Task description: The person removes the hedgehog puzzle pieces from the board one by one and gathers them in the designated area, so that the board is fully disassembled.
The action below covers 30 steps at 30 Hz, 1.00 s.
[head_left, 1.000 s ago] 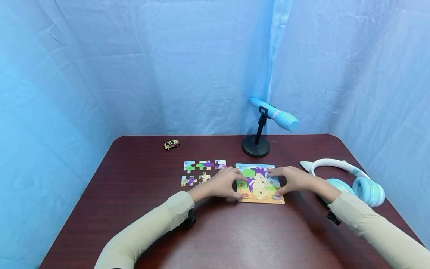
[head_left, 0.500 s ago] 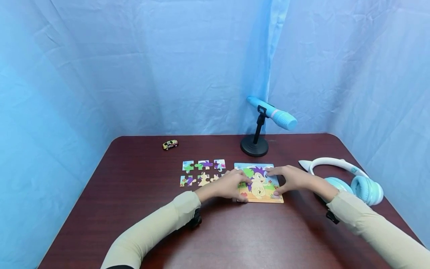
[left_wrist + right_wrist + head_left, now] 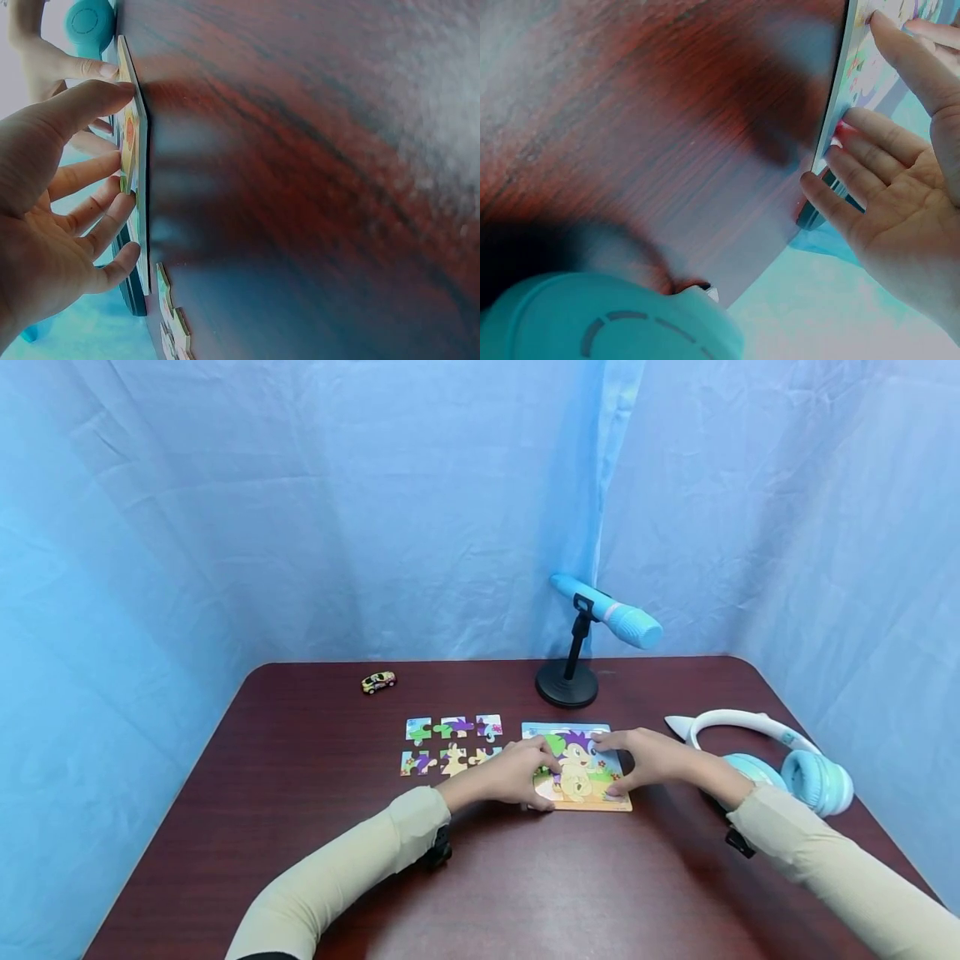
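Observation:
A picture puzzle board [image 3: 581, 770] with a cartoon animal lies flat on the dark red table [image 3: 300, 827]. My left hand [image 3: 525, 770] rests on its left side, fingers fairly straight on the picture and thumb at the near edge. In the left wrist view, the left hand's [image 3: 75, 195] fingers lie along the board [image 3: 139, 187]. My right hand [image 3: 637, 760] holds the right side with straight fingers. The right wrist view shows the right hand's fingertips [image 3: 840, 161] at the board's edge [image 3: 840, 97]. Several loose puzzle pieces [image 3: 450, 745] lie in two rows left of the board.
A blue microphone [image 3: 611, 617] on a black stand [image 3: 567, 685] stands behind the board. Pale blue headphones [image 3: 787, 760] lie at the right, close to my right forearm. A small toy car [image 3: 378, 682] sits at the back left.
My left hand has slid a little right and nearer onto the board, uncovering one more loose piece in the lower row. The right hand has barely moved.

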Each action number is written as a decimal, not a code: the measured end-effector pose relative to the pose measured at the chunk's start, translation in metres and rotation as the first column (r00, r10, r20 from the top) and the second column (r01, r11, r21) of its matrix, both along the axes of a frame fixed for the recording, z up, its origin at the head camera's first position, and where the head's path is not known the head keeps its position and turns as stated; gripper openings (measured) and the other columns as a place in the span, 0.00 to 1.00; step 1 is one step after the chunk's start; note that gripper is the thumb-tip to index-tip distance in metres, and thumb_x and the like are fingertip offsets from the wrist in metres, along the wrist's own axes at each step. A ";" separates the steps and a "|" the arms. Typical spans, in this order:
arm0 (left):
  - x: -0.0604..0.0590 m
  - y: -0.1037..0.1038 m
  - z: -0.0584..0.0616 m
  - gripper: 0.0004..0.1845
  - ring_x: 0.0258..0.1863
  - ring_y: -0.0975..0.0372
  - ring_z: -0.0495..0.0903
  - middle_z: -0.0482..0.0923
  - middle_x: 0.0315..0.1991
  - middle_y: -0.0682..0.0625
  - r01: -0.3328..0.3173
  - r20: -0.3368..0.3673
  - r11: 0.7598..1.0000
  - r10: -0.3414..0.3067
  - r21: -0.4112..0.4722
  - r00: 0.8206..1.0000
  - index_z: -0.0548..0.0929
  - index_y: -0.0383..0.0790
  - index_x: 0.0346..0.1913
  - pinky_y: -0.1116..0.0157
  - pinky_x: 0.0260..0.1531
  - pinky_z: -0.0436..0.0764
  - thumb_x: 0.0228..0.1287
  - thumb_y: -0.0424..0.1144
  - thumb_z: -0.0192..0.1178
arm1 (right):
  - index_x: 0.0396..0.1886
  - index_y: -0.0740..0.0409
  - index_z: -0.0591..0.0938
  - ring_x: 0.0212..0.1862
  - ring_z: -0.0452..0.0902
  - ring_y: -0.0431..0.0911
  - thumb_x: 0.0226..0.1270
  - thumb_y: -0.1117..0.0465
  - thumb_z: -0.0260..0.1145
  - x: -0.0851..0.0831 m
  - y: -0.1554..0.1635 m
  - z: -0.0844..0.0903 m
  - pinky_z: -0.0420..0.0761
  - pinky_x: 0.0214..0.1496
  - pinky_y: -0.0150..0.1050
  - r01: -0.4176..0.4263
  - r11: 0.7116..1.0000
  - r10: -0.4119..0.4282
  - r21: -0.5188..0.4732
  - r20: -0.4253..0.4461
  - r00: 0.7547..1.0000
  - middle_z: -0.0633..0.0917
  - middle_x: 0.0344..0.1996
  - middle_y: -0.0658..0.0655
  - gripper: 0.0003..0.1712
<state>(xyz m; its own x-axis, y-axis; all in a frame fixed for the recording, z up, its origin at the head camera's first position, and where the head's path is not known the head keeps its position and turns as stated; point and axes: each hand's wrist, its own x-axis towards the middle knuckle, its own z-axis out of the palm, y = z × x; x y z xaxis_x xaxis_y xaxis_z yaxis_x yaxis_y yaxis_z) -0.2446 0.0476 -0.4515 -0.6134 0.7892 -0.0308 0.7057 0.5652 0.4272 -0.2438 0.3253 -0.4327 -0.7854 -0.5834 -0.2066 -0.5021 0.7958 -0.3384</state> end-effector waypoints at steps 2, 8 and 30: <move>0.000 0.000 -0.001 0.26 0.55 0.66 0.75 0.75 0.55 0.55 0.001 -0.002 1.000 -0.001 -0.004 1.000 0.86 0.49 0.58 0.66 0.56 0.75 0.57 0.52 0.76 | 0.65 0.63 0.80 0.67 0.75 0.63 0.54 0.41 0.79 0.001 -0.004 0.001 0.76 0.64 0.60 0.003 1.000 -0.003 0.015 -0.014 1.000 0.77 0.68 0.66 0.45; 0.000 0.001 0.000 0.25 0.54 0.66 0.74 0.75 0.54 0.54 -0.006 -0.002 1.000 0.006 -0.026 1.000 0.87 0.49 0.57 0.65 0.55 0.73 0.57 0.53 0.75 | 0.62 0.62 0.83 0.65 0.77 0.62 0.53 0.36 0.78 0.006 -0.014 -0.004 0.79 0.61 0.59 0.055 0.998 -0.051 0.043 -0.079 0.996 0.79 0.66 0.65 0.45; -0.003 -0.003 0.009 0.22 0.49 0.65 0.73 0.76 0.50 0.54 0.008 0.047 0.998 -0.011 0.062 0.999 0.89 0.46 0.53 0.74 0.43 0.73 0.53 0.44 0.78 | 0.61 0.59 0.84 0.62 0.79 0.60 0.51 0.34 0.78 0.009 -0.024 -0.001 0.81 0.57 0.60 0.140 0.983 -0.129 0.116 -0.097 0.987 0.80 0.66 0.64 0.45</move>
<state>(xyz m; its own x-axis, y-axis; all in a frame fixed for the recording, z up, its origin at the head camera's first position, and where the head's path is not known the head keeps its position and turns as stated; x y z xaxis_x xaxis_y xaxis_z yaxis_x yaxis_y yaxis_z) -0.2476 0.0449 -0.4426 -0.6050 0.7962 -0.0106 0.6889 0.5301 0.4943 -0.2349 0.3011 -0.4341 -0.8732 -0.4463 -0.1956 -0.4117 0.8905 -0.1938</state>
